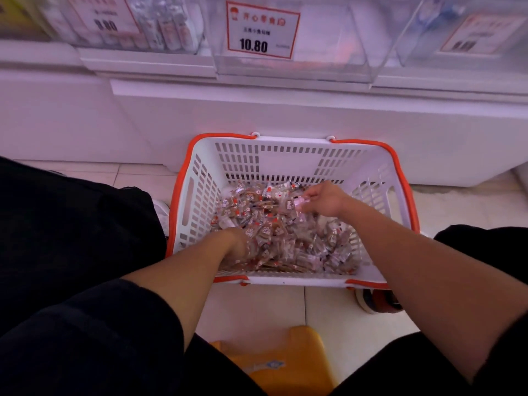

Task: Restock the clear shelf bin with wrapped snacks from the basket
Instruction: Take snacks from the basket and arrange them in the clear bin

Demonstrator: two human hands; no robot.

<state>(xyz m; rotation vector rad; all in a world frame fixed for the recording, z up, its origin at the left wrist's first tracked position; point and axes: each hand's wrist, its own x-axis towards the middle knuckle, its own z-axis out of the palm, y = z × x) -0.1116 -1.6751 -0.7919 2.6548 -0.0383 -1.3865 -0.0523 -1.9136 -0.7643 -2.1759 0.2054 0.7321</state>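
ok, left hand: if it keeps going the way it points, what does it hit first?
The left hand points down and forward into the wrapped snacks and already touches them. Pushing on, it meets more of the pile, then likely the basket floor; depth is unclear.

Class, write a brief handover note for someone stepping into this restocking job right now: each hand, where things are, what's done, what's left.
Left hand: dug into the wrapped snacks, grip hidden.
Right hand: pinching one snack above the pile.
Basket: on the floor below the shelf, well filled.
Clear bin, price tag 10.80: looks empty.
Done: nothing visibly stocked.
Left: move the snacks up into the bin.
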